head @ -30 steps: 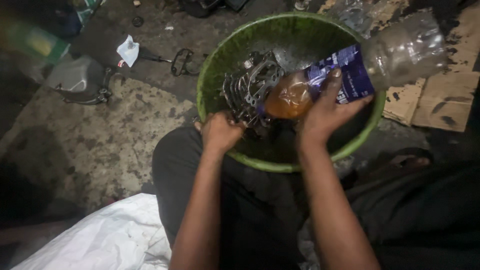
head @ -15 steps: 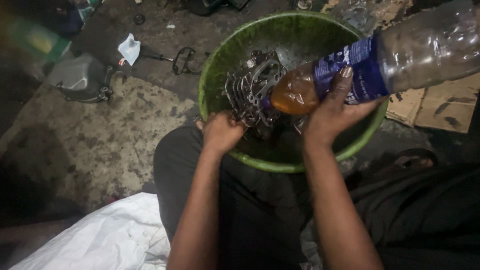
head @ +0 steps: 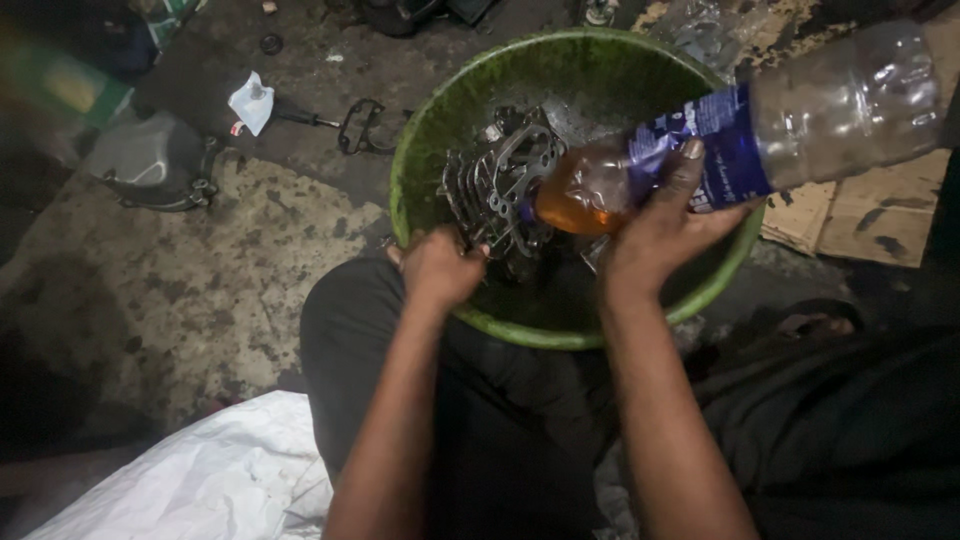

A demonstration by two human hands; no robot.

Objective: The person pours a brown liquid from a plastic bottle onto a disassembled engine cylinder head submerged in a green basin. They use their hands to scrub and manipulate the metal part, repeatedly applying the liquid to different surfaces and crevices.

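A green plastic basin [head: 430,150] rests against my knee on a stained concrete floor. Inside it lies a finned metal engine part [head: 495,185]. My left hand [head: 440,268] grips the near edge of that part at the basin's rim. My right hand [head: 665,225] holds a clear plastic bottle [head: 760,140] with a blue label, tipped neck-down toward the part. Amber liquid sits in the bottle's neck end, right over the metal fins.
On the floor to the left lie a grey metal cover [head: 150,160], a white scrap [head: 250,102] and a dark gasket-like piece [head: 362,125]. Cardboard [head: 860,215] lies right of the basin. A white sack [head: 210,480] is at the lower left.
The bottle has tilted further, its base rising to the right and its neck dropping toward the engine part. My left hand has stayed on the part.
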